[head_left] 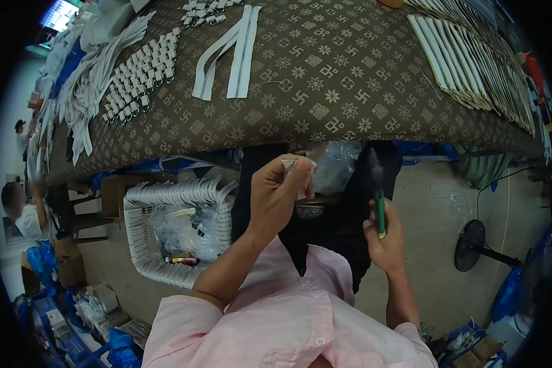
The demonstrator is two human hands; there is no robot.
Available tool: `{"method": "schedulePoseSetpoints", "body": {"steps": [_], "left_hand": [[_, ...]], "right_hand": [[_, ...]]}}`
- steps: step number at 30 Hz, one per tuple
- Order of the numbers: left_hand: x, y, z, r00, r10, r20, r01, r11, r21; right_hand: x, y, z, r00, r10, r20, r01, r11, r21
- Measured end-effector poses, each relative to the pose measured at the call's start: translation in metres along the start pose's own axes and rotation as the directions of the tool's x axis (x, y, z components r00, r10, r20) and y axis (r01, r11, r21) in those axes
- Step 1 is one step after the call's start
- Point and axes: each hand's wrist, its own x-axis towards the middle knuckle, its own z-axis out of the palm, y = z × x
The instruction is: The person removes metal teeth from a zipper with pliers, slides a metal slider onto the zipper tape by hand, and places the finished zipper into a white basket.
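Note:
My left hand is closed, with its thumb pressed on a small pale piece just in front of the table edge. Most of that piece is hidden by the fingers. Over my right thigh, my right hand grips a tool with a green handle. The tool's dark head points toward the table and is too blurred to identify. A clear plastic bag lies between my legs, under the table edge. Beyond my hands, a white zipper and a second white strip lie on the patterned tablecloth.
Rows of small white pieces with metal loops and bundled white strips cover the table's left. Stacked white-edged strips lie right. A white woven basket holding plastic stands left of me. A black round base stands right. Another person is far left.

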Motion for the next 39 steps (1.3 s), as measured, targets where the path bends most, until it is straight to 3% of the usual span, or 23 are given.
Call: {"method": "schedulePoseSetpoints", "body": {"steps": [2, 3, 5, 8, 12, 14, 15, 18, 21, 24, 26, 28, 29, 31, 32, 34, 36, 39], "left_hand": [[0.003, 0.000, 0.003, 1.000, -0.006, 0.002, 0.006, 1.000, -0.029], [0.002, -0.001, 0.004, 1.000, -0.019, -0.012, 0.018, 0.998, -0.058], [0.000, -0.001, 0.004, 1.000, -0.027, 0.001, 0.027, 0.996, -0.090], [-0.001, 0.002, -0.004, 0.999, -0.031, -0.010, 0.031, 0.998, -0.060], [0.001, 0.007, -0.015, 1.000, -0.026, -0.003, 0.026, 0.999, 0.035], [0.001, 0.018, -0.017, 0.999, 0.004, -0.045, -0.007, 0.998, -0.066], [0.001, 0.020, -0.022, 0.999, 0.009, -0.046, -0.014, 0.994, -0.104], [0.001, 0.045, -0.026, 0.989, 0.146, -0.026, -0.147, 0.988, -0.049], [0.004, 0.079, -0.030, 0.977, 0.214, -0.013, -0.213, 0.975, 0.069], [0.027, 0.113, -0.039, 0.983, 0.182, 0.002, -0.178, 0.956, 0.233], [0.052, 0.140, -0.038, 0.977, 0.182, -0.109, -0.148, 0.953, 0.263], [0.085, 0.150, -0.046, 0.972, 0.228, -0.049, -0.209, 0.945, 0.251], [0.100, 0.156, -0.046, 0.967, 0.255, -0.021, -0.239, 0.931, 0.274], [0.126, 0.166, -0.044, 0.961, 0.276, 0.018, -0.266, 0.902, 0.339], [0.143, 0.165, -0.048, 0.962, 0.270, 0.037, -0.264, 0.893, 0.363], [0.179, 0.159, -0.056, 0.964, 0.260, 0.065, -0.263, 0.869, 0.420], [0.209, 0.154, -0.058, 0.963, 0.264, 0.061, -0.250, 0.782, 0.571], [0.268, 0.124, -0.081, 0.942, 0.297, 0.153, -0.325, 0.712, 0.623]], "right_hand": [[0.001, 0.002, 0.000, 0.974, -0.222, 0.041, 0.213, 0.848, -0.486], [-0.001, 0.003, 0.000, 0.975, -0.219, 0.035, 0.208, 0.846, -0.491], [0.002, 0.003, 0.003, 0.986, -0.168, 0.014, 0.125, 0.667, -0.735], [0.003, 0.001, -0.007, 0.964, -0.266, 0.002, 0.157, 0.562, -0.812], [0.011, -0.014, -0.037, 0.934, -0.348, 0.081, 0.262, 0.512, -0.818], [0.019, -0.018, -0.053, 0.910, -0.401, -0.102, 0.257, 0.740, -0.621], [0.033, -0.028, -0.061, 0.890, -0.442, -0.109, 0.291, 0.736, -0.611], [0.077, -0.054, -0.085, 0.795, -0.563, -0.226, 0.276, 0.667, -0.692], [0.140, -0.070, -0.108, 0.853, -0.514, -0.090, 0.238, 0.537, -0.809], [0.188, -0.083, -0.106, 0.889, -0.458, 0.020, 0.254, 0.456, -0.853], [0.207, -0.076, -0.097, 0.914, -0.402, 0.063, 0.252, 0.438, -0.863], [0.221, -0.062, -0.089, 0.834, -0.544, 0.092, 0.291, 0.292, -0.911], [0.219, -0.060, -0.087, 0.831, -0.551, 0.075, 0.286, 0.307, -0.908], [0.193, -0.071, -0.075, 0.654, -0.754, 0.061, 0.333, 0.215, -0.918], [0.178, -0.071, -0.067, 0.658, -0.751, 0.052, 0.330, 0.226, -0.917], [0.144, -0.062, -0.054, 0.618, -0.781, -0.094, 0.556, 0.518, -0.650], [0.115, -0.039, -0.045, 0.563, -0.825, -0.042, 0.644, 0.470, -0.604], [0.088, 0.012, -0.027, 0.688, -0.723, -0.055, 0.621, 0.627, -0.470]]}}
